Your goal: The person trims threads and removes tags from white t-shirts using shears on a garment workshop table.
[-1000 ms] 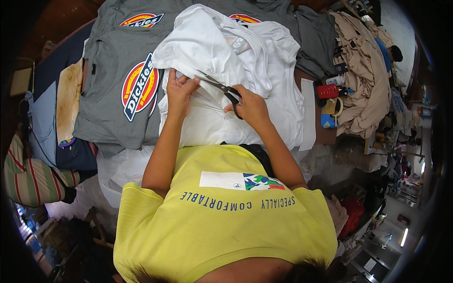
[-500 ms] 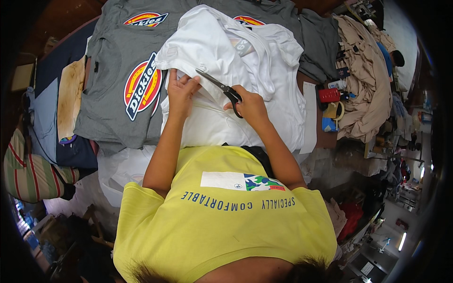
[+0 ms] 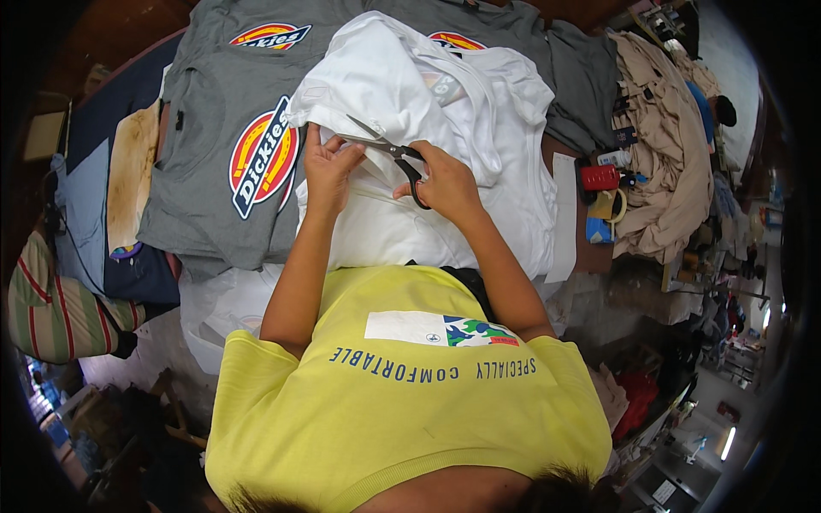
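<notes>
A white sleeveless shirt lies bunched on top of other white garments in front of me. The edge of the shirt is pinched between the thumb and fingers of my left hand. My right hand holds black-handled scissors, its thumb and fingers in the handle loops. The scissor blades are parted and point left, one above the other, right at the cloth beside my left fingertips. Whether a thread lies between the blades is too small to make out.
Grey shirts with a colourful print lie left of and behind the white pile. To the right are a red box-like item, a roll of tape and a heap of beige cloth. A stained tan board lies far left.
My right hand has shifted slightly left and up with the scissors. The blades have opened and moved closer to my left fingertips. My left hand keeps its pinch on the shirt.
</notes>
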The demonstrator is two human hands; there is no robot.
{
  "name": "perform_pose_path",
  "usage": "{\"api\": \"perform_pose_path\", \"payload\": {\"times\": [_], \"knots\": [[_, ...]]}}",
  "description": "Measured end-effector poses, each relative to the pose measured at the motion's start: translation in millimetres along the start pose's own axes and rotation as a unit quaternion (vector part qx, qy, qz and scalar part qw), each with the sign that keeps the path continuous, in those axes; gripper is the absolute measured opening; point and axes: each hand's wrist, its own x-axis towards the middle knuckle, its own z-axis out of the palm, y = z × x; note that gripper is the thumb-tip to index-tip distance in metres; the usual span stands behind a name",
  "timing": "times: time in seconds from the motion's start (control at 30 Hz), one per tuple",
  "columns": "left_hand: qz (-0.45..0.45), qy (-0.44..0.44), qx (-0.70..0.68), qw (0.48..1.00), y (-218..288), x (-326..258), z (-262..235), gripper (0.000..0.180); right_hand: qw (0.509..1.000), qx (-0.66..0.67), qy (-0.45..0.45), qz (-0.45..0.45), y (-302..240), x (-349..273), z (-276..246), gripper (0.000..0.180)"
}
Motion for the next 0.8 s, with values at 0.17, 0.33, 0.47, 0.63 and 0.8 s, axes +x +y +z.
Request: {"api": "perform_pose_path", "payload": {"times": [0.17, 0.33, 0.47, 0.63, 0.8], "knots": [[-0.005, 0.009, -0.015, 1.000, 3, -1, 2, 0.075, 1.000, 0.028, 0.009, -0.005, 16, -3, 8, 0.054], [-0.030, 0.023, -0.078, 0.996, 6, 10, -11, 0.070, 1.000, 0.026, 0.002, 0.005, 26, -4, 13, 0.047], [0.001, 0.007, -0.031, 1.000, 4, 10, -16, 0.072, 1.000, 0.009, 0.004, -0.002, 5, -2, 4, 0.057], [0.007, -0.004, -0.017, 1.000, 6, 8, -15, 0.075, 1.000, 0.002, -0.008, -0.021, -4, 11, 4, 0.068], [0.015, 0.011, -0.006, 1.000, 12, 6, -7, 0.074, 0.999, -0.001, -0.015, -0.030, -3, 15, 7, 0.062]]}}
